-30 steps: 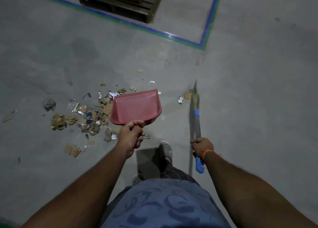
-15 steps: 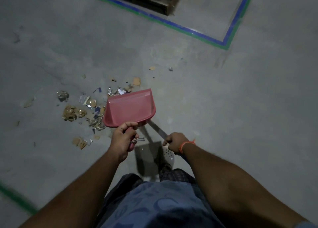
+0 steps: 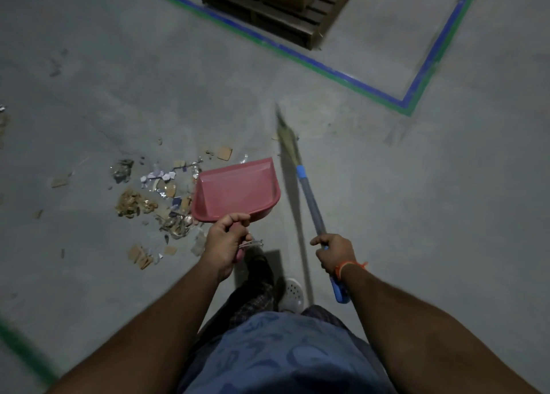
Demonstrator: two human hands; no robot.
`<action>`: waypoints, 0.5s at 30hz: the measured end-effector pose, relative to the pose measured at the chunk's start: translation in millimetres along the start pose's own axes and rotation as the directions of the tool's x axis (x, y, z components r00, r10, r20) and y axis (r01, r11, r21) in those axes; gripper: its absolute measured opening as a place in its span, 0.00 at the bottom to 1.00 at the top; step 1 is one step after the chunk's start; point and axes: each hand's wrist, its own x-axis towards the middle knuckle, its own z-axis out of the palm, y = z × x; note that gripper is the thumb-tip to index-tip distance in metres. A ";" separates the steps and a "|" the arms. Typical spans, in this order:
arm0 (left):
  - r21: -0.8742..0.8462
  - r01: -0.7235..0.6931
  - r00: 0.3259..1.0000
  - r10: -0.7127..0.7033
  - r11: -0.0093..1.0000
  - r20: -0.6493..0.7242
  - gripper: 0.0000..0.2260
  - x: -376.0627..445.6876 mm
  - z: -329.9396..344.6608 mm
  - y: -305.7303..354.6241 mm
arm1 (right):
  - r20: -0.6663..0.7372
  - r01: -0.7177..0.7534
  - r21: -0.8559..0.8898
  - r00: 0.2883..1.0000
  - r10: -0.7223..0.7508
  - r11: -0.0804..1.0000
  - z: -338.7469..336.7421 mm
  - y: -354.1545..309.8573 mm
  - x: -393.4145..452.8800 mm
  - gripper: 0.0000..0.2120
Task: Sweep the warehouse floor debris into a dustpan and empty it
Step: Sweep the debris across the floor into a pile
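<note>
broom (image 3: 299,167) swung back out right of dustpan (image 3: 238,189)

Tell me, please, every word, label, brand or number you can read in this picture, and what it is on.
None: no readable text shows anywhere.
The pink dustpan and the broom show no lettering.
The debris scraps are too small and blurred to read.
The box on the pallet shows no print.
</note>
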 end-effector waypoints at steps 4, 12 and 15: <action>-0.001 0.011 1.000 -0.011 1.000 0.008 0.12 36.7 -0.4 20.7 | -0.074 -0.127 0.028 0.989 0.129 0.992 -15.8 -25.1 44.2 0.15; -0.090 0.017 0.999 -0.021 0.996 -0.041 0.14 101.8 -23.6 68.0 | 0.090 -0.136 -0.128 0.985 0.148 0.982 -11.7 -119.9 103.6 0.11; -0.101 0.035 0.996 -0.043 0.994 -0.080 0.13 116.3 -43.4 75.9 | 0.203 -0.050 -0.218 0.975 0.096 0.975 8.4 -160.1 117.7 0.14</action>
